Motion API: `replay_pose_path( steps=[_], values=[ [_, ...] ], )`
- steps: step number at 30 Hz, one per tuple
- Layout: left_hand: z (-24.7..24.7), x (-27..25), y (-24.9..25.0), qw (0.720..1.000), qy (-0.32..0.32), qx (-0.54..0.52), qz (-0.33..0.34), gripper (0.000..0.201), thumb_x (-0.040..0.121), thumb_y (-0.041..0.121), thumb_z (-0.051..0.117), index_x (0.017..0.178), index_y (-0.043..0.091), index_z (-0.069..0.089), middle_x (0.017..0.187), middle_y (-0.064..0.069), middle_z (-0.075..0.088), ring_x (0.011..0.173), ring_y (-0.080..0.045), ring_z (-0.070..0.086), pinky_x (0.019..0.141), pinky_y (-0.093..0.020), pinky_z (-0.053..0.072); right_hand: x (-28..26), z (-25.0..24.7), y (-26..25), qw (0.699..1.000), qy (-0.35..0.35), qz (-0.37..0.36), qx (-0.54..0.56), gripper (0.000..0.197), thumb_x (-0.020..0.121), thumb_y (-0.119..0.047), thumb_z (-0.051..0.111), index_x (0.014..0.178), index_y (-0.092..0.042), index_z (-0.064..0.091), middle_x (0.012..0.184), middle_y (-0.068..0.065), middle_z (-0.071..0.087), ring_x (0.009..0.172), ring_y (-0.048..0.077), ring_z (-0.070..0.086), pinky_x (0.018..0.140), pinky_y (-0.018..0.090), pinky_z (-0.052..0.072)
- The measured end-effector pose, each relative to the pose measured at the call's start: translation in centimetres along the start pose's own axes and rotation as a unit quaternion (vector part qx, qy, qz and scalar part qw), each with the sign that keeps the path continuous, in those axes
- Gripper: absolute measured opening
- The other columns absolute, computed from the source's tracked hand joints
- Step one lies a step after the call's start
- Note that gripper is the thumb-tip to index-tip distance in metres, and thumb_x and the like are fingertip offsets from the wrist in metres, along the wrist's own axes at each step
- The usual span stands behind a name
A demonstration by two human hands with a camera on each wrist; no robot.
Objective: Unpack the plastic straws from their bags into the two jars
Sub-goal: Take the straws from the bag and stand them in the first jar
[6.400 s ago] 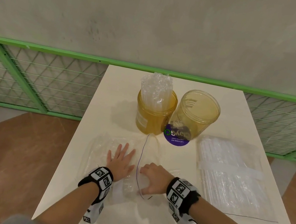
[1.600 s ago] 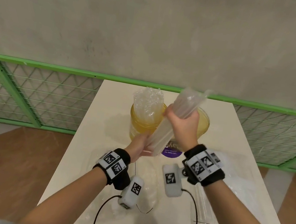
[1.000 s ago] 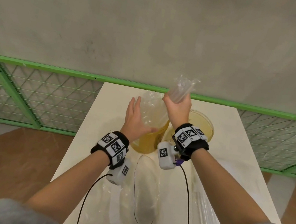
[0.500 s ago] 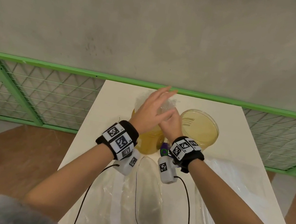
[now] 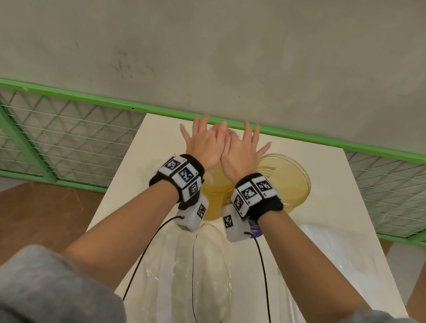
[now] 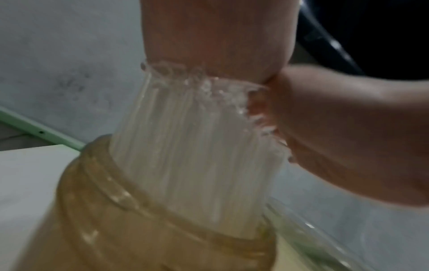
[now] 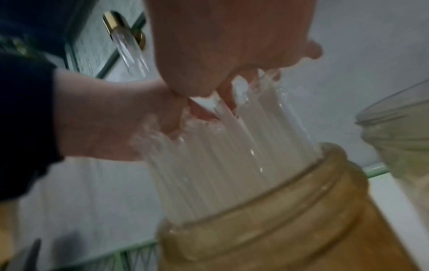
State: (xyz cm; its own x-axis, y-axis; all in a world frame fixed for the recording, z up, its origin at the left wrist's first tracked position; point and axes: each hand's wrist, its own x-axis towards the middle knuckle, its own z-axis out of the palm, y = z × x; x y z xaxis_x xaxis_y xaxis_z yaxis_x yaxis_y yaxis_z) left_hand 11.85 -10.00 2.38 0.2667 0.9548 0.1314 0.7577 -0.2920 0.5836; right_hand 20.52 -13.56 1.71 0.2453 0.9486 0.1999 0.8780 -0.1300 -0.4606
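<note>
Clear plastic straws [image 6: 190, 146] [image 7: 232, 155] stand packed upright in the left amber jar [image 5: 215, 189] [image 6: 139, 229] [image 7: 278, 220] and stick out above its rim. My left hand [image 5: 203, 143] and right hand [image 5: 241, 152] lie side by side on the straw tops with fingers straight and spread, thumbs touching. In both wrist views the palms press flat on the straw ends. The right amber jar [image 5: 284, 181] [image 7: 399, 137] stands next to it with nothing visible inside. An empty clear bag [image 5: 206, 266] lies near me on the white table [image 5: 127, 203].
A second clear bag [image 5: 331, 252] with straws lies at the right of the table. A purple round label [image 5: 255, 228] shows in front of the jars. A green mesh fence [image 5: 43, 134] and a grey wall stand behind the table's far edge.
My right hand has let go of the straw bundle, which now stands in the left jar. Both hands have flattened side by side on the straw tops.
</note>
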Motion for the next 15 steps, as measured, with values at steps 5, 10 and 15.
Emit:
replay_pose_path(
  steps=[5, 10, 15],
  values=[
    [0.7, 0.3, -1.2, 0.993, -0.055, 0.101, 0.019, 0.050, 0.101, 0.035, 0.014, 0.149, 0.021, 0.015, 0.158, -0.008, 0.010, 0.146, -0.025, 0.002, 0.116, -0.049, -0.002, 0.2, 1.8, 1.0, 0.998, -0.060, -0.006, 0.002, 0.052, 0.100, -0.033, 0.021, 0.149, -0.017, 0.014, 0.158, 0.010, 0.004, 0.146, 0.029, -0.003, 0.115, 0.057, 0.002],
    [1.7, 0.4, -2.1, 0.993, -0.031, 0.099, 0.048, 0.049, 0.101, 0.028, 0.020, 0.146, 0.010, 0.026, 0.153, -0.012, 0.028, 0.141, -0.022, 0.027, 0.115, -0.039, 0.020, -0.3, 2.0, 1.3, 0.992, -0.060, -0.109, 0.011, 0.049, 0.098, -0.017, 0.024, 0.143, 0.003, 0.027, 0.149, 0.019, 0.032, 0.141, 0.029, 0.023, 0.119, 0.034, 0.006],
    [1.2, 0.8, -1.9, 0.990, -0.091, 0.103, 0.028, 0.062, 0.093, 0.033, 0.008, 0.137, 0.001, 0.037, 0.141, -0.018, 0.043, 0.130, -0.029, 0.040, 0.107, -0.040, 0.031, 1.5, -0.6, 1.6, 0.970, -0.225, -0.090, -0.035, 0.051, 0.101, -0.020, 0.026, 0.149, -0.007, 0.012, 0.157, 0.010, 0.012, 0.145, 0.026, 0.011, 0.117, 0.044, 0.013]
  ],
)
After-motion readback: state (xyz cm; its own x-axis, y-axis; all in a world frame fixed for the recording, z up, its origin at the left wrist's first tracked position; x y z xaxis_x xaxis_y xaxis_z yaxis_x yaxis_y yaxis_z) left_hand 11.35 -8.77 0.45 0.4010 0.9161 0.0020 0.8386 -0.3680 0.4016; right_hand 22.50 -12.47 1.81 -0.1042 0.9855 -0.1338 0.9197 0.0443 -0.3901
